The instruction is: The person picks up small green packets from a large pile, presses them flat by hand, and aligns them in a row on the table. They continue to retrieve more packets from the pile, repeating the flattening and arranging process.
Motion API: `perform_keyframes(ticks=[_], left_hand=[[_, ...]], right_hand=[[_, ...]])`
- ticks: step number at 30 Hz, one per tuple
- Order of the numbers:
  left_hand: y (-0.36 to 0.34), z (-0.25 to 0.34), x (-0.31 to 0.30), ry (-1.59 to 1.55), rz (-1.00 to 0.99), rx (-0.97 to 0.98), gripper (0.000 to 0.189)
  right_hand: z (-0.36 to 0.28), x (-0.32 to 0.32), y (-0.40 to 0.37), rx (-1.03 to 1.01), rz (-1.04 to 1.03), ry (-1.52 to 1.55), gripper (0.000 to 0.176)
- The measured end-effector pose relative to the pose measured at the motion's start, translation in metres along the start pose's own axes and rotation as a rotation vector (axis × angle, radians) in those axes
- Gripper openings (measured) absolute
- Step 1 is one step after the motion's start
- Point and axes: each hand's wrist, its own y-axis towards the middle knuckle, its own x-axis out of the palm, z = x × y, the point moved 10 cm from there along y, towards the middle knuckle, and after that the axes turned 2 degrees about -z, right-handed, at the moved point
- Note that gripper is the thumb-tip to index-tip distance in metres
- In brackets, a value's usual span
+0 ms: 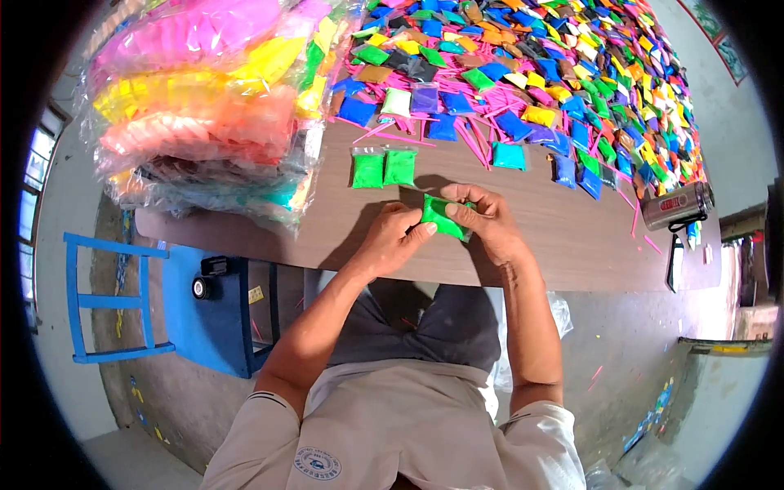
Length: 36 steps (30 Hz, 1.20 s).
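Observation:
Between my two hands, close over the table's near edge, is a small bright green packet (442,217) in clear plastic. My left hand (395,237) pinches its left side with thumb and fingers. On the other side my right hand (483,219) grips the right end, its thumb lying across the packet and the fingers curled over the top. Two more green packets, a left one (368,169) and a right one (400,167), lie flat side by side just beyond my left hand.
Big clear bags of coloured packets (204,114) are stacked at the left. A large heap of packets and pink sticks (523,73) covers the far side of the brown table (327,237). A metal flask (678,206) lies at the right; a blue chair (204,318) stands at the left.

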Motion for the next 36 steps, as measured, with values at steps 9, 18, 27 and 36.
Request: perform_keyframes(ticks=[9, 18, 27, 36], left_hand=[[0.001, -0.001, 0.004, 0.153, -0.030, 0.080, 0.040], [0.001, 0.002, 0.003, 0.130, -0.026, 0.080, 0.039], [-0.001, -0.011, -0.002, -0.179, 0.059, -0.064, 0.034], [0.001, 0.006, -0.006, -0.188, -0.005, -0.027, 0.042]], right_hand=[[0.009, 0.004, 0.016, 0.072, -0.003, -0.214, 0.013], [0.015, 0.006, 0.015, 0.002, -0.007, -0.126, 0.015], [0.033, 0.000, -0.025, 0.103, 0.075, 0.213, 0.023], [0.009, -0.004, -0.018, -0.086, 0.105, 0.039, 0.009]])
